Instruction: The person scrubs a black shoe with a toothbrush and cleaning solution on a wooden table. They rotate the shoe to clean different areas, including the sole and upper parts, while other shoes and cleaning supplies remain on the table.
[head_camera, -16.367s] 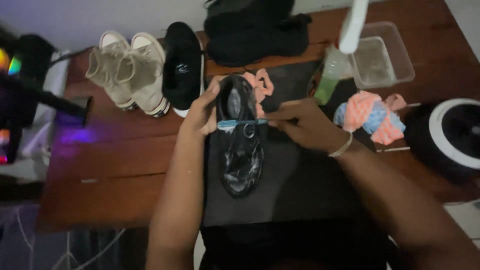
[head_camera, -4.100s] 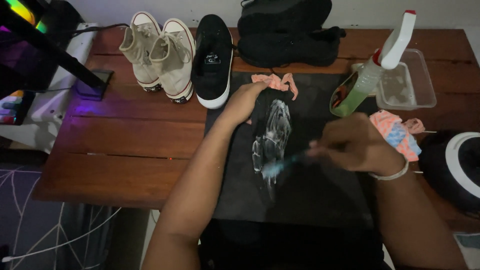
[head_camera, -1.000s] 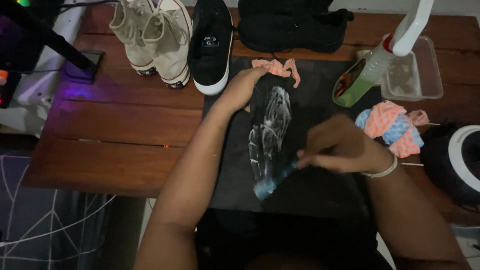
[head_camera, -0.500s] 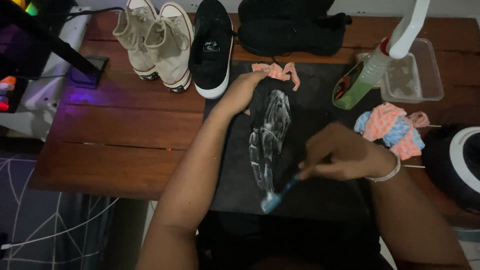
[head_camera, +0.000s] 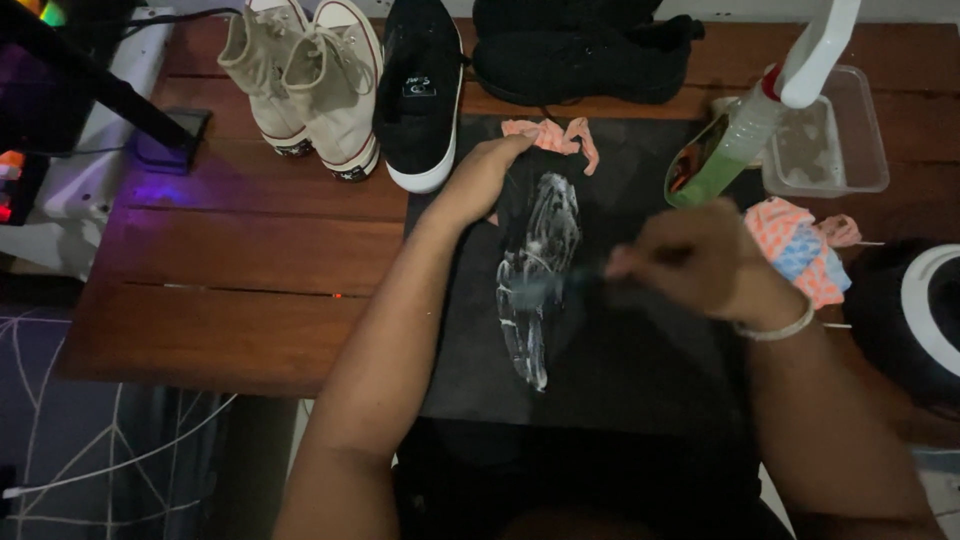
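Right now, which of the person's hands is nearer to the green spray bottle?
The right. The right hand, holding a blurred brush, sits just below the green spray bottle. The left hand grips the toe of the soapy black shoe, farther off to the bottle's left.

A home shoe-cleaning corner is showing here: a wooden slatted table (head_camera: 250, 260) is carrying cream high-top sneakers (head_camera: 310, 75), a black shoe (head_camera: 422, 90), a spray bottle (head_camera: 735, 140) and rags (head_camera: 800, 245), with coloured lights glowing alongside
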